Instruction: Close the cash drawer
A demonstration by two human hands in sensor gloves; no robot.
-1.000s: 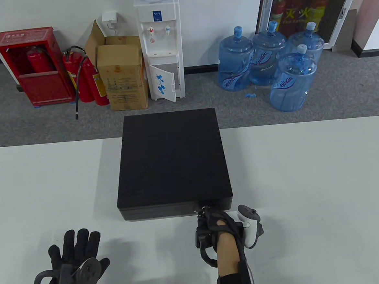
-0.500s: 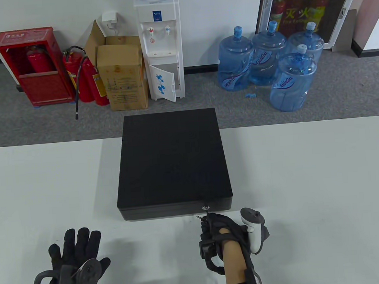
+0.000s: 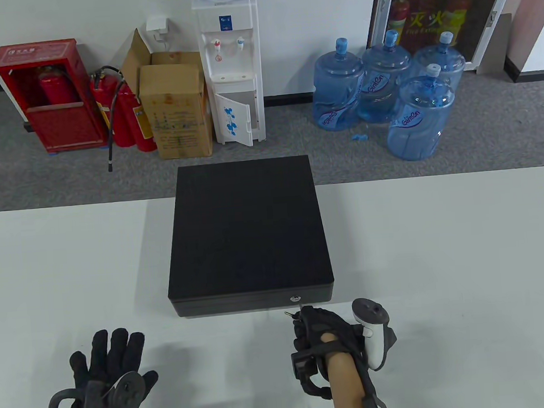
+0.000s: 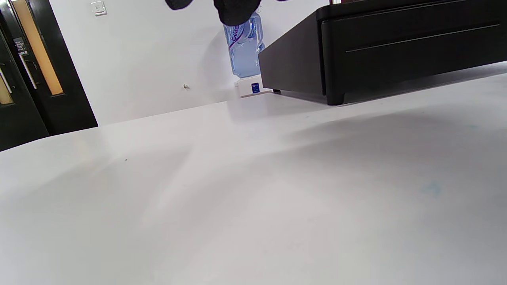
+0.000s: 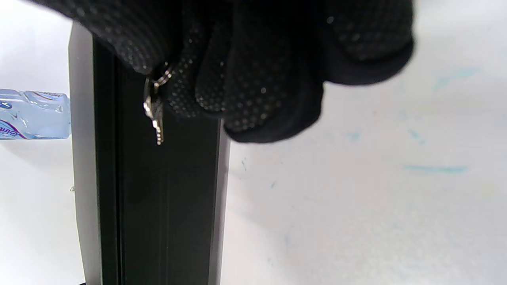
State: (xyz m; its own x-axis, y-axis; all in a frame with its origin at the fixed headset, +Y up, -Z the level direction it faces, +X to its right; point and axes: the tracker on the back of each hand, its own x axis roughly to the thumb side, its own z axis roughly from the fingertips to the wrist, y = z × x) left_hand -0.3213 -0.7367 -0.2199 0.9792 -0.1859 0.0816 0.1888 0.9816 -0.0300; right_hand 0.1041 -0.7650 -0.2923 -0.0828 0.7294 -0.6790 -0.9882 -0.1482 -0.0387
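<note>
The black cash drawer (image 3: 247,233) sits in the middle of the white table (image 3: 443,257), its front flush with the case and its round lock (image 3: 296,298) bare. It also shows in the left wrist view (image 4: 396,43) and the right wrist view (image 5: 158,198). My right hand (image 3: 320,324) is just in front of the lock, fingers curled, and pinches a small silver key (image 5: 154,111) on a ring, clear of the drawer. My left hand (image 3: 108,360) rests flat on the table at the front left, fingers spread, holding nothing.
The drawer's back end overhangs the table's far edge. Beyond the table on the floor stand water bottles (image 3: 385,89), a water dispenser (image 3: 230,67), a cardboard box (image 3: 177,108) and fire extinguishers (image 3: 126,111).
My right hand has drawn back from the drawer's lock toward me and to the right, taking the key out with it. The lock now shows bare. My left hand has not moved.
</note>
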